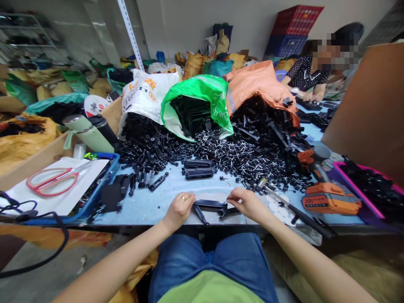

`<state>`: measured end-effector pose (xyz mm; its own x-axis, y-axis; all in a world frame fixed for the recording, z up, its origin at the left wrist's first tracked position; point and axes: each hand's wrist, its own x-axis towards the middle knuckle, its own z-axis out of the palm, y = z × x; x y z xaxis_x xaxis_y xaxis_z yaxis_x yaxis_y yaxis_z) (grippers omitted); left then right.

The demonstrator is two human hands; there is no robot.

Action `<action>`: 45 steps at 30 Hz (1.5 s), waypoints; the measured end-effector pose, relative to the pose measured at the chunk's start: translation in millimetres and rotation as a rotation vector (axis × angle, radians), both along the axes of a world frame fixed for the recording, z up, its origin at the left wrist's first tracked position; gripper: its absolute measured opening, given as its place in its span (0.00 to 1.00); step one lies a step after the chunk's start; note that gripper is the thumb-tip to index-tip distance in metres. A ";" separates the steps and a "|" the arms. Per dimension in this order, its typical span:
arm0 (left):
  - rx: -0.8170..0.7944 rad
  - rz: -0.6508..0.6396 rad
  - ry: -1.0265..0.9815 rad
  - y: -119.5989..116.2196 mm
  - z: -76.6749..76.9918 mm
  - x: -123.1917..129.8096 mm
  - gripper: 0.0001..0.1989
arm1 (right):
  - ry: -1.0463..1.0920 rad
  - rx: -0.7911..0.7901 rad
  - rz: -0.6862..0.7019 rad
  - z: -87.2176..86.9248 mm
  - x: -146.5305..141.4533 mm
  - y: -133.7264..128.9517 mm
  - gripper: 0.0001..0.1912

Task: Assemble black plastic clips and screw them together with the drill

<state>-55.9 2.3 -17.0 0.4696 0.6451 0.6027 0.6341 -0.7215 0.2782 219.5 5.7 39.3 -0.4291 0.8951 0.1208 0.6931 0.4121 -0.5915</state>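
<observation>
Green shirt [208, 288] nearest; hands [179, 209] [246, 203] at opposite ends of black bar [211, 203].

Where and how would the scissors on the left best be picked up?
Probably by the red handles, with the left hand coming from above: the scissors lie on the white sheet with their loops to the left and the blades pointing right, away from the person.

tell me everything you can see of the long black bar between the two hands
The long black bar is slim and straight with a smooth, glossy face, seemingly plastic. It runs crosswise near the front edge of the blue tabletop. The left hand pinches its left end; the right hand is at the other, contact unclear.
</observation>
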 end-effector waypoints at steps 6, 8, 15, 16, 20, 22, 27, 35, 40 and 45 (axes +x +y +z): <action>0.046 -0.068 -0.027 4.7 -4.3 -4.6 0.12 | -0.059 0.082 0.055 0.2 -3.6 -8.9 0.05; 0.062 -0.089 -0.020 5.8 -6.5 -5.5 0.12 | -0.058 0.095 0.061 -1.5 -3.2 -11.0 0.06; 0.066 -0.132 -0.004 1.1 -4.5 -7.2 0.14 | -0.027 0.099 0.047 -5.4 -0.6 -11.7 0.08; 0.052 -0.117 -0.025 0.8 -4.6 -6.7 0.14 | -0.022 0.097 0.036 -5.4 0.2 -11.3 0.08; 0.006 -0.058 -0.071 1.6 -11.2 -3.0 0.13 | -0.005 0.096 0.020 -4.4 1.4 -10.3 0.09; 0.002 -0.080 -0.045 0.6 -15.7 -1.9 0.13 | -0.004 0.092 0.049 -5.4 -0.4 -10.5 0.10; -0.023 0.019 0.044 -5.3 -11.6 -0.1 0.11 | -0.059 0.098 0.149 -26.4 -1.6 -17.1 0.13; -0.044 0.323 -0.054 -17.3 3.6 -3.4 0.10 | -0.184 0.281 0.074 -42.7 16.7 -29.3 0.27; -0.300 0.480 0.096 -46.3 6.5 16.8 0.14 | -0.159 0.293 0.234 -28.2 -52.7 -17.0 0.24; -0.588 0.585 0.197 -61.0 9.5 45.6 0.13 | -0.108 0.167 0.271 -35.5 -93.8 -6.4 0.21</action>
